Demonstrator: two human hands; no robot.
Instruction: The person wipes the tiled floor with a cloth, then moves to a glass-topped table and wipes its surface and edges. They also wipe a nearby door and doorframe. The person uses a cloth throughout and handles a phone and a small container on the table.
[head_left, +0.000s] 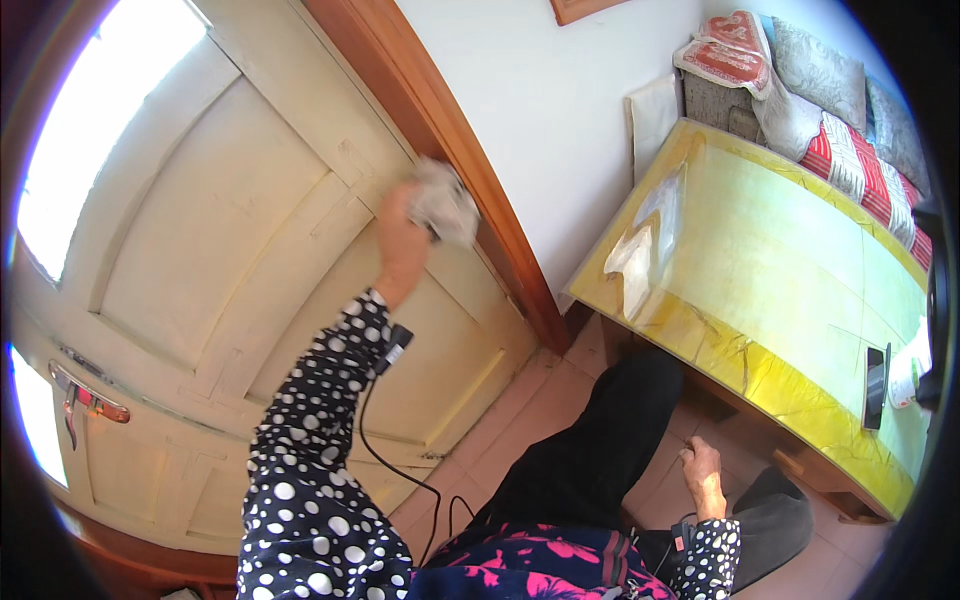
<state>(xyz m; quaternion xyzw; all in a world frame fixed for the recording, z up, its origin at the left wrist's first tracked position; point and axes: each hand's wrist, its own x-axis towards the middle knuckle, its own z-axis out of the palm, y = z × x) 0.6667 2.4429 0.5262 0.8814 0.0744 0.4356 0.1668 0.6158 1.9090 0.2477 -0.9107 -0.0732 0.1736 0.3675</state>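
My left hand (401, 251) is shut on a crumpled light-grey cloth (444, 201), which is slightly blurred. The cloth lies over the seam between a cream panelled door (217, 202) and its brown wooden frame (439, 97). My arm reaches across the door's panels in a black sleeve with white dots. On the other side, my right hand (701, 471) hangs between my legs and a low table, its fingers curled in. I see nothing in that hand.
A yellow-green glossy table (780, 217) stands at the right, bearing a phone (873, 388) and a white cup (905, 379). Beyond it is a sofa with cushions (817, 67). The door has a metal handle (88, 397). A black cable (397, 469) trails from my left sleeve over the pink tiled floor (517, 427).
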